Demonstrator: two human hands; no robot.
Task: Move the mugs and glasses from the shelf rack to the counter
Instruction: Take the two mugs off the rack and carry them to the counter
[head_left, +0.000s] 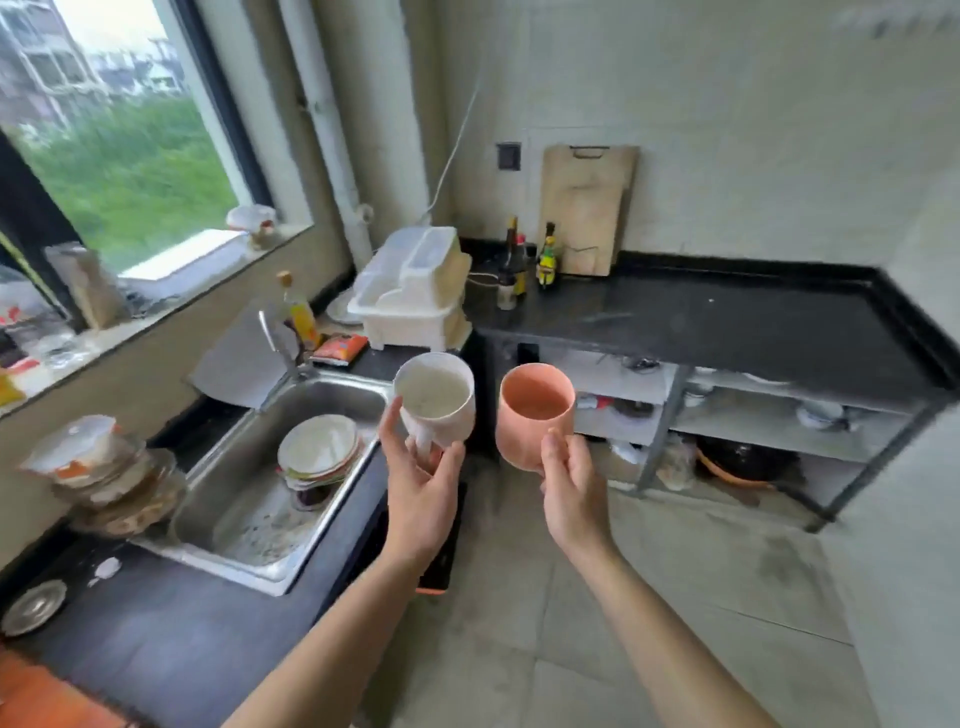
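- White handled mug (435, 401) and salmon-pink rounded cup (535, 415) are both in the air, upright, side by side but apart. They hang over the tiled floor in front of the grey metal shelf rack (737, 421), and neither touches a surface.
- Step in hand, as I judge it: the carry, with 2 vessels off the rack and not yet set on the black stone counter (727, 332) above it.
- Left hand (422, 493) grips the white mug low. Its fingers curl beside the handle, the thumb lies up the mug's left wall and the palm is turned upward.
- Right hand (571, 483) holds the pink cup from below and behind, thumb laid up its wall. The other fingers are hidden round its base.
- Next move calls for raising both forward and right onto the counter's near middle, away from the dark sauce bottles (519, 260) at its back corner. Each base should sit flat before the fingers loosen.
- More crockery shows on the rack's shelves, but it is too blurred to tell mugs from glasses.
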